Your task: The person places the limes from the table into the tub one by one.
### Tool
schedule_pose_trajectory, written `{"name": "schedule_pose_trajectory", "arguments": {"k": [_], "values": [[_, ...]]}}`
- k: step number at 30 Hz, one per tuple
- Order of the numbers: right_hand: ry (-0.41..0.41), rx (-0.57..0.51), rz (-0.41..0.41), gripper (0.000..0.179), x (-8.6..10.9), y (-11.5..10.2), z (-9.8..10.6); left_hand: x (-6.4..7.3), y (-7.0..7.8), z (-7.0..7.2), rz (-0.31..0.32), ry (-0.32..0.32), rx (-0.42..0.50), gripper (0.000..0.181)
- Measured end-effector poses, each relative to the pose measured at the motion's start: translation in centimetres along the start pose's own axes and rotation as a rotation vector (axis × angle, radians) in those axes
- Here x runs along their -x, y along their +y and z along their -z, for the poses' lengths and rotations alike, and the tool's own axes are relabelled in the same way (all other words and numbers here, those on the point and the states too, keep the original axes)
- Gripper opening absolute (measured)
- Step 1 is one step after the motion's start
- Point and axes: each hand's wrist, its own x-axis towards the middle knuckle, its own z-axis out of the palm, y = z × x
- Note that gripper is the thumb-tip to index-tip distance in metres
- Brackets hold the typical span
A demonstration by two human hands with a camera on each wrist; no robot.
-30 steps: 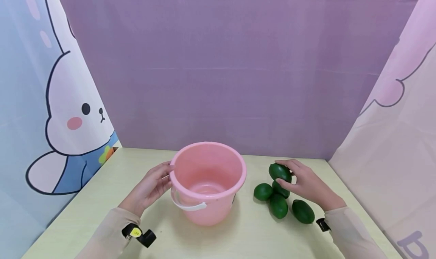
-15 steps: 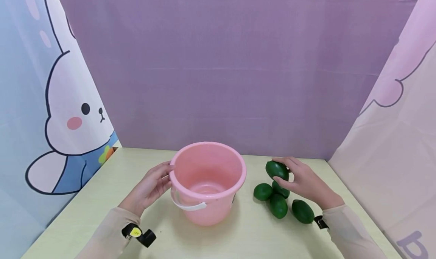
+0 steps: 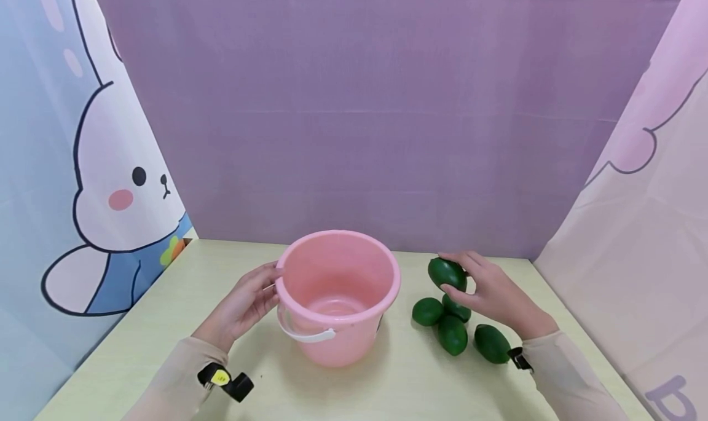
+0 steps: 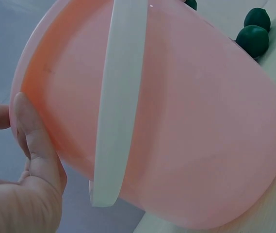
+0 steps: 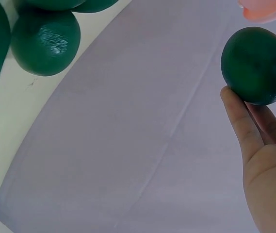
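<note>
Judged step: lifting. Right of the pink bucket (image 3: 344, 344), the right hand (image 3: 494, 295) pinches one green lime (image 3: 445, 273), clear of four other limes (image 3: 452, 335); the left hand (image 3: 247, 305) grips its rim (image 3: 332, 318). Next move likely calls for clearing that rim.

a strip of tabletop (image 3: 399, 359) is free at lower centre-right, between the pink bucket (image 3: 340, 341) and four green fruits (image 3: 452, 335). the bucket's mouth is free from above; left fingers (image 3: 264, 278) block its left rim, a purple backdrop (image 3: 354, 114) the upper frame.
</note>
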Motion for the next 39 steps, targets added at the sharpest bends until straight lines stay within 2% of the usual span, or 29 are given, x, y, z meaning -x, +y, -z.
{"name": "schedule_pose_trajectory", "arguments": {"k": [14,27,39], "values": [[-0.004,0.013,0.038,0.059,-1.2,-0.9,0.4,-0.1,0.0,0.0,-0.001,0.001,0.019,0.038],[0.033,0.014,0.104,0.060,-2.2,-1.4,0.7,-0.1,0.0,0.1,0.001,0.003,0.044,0.032],[0.052,-0.008,0.154,0.060,-3.3,-1.9,0.6,-0.2,0.0,0.0,0.006,0.004,0.044,0.038]]}}
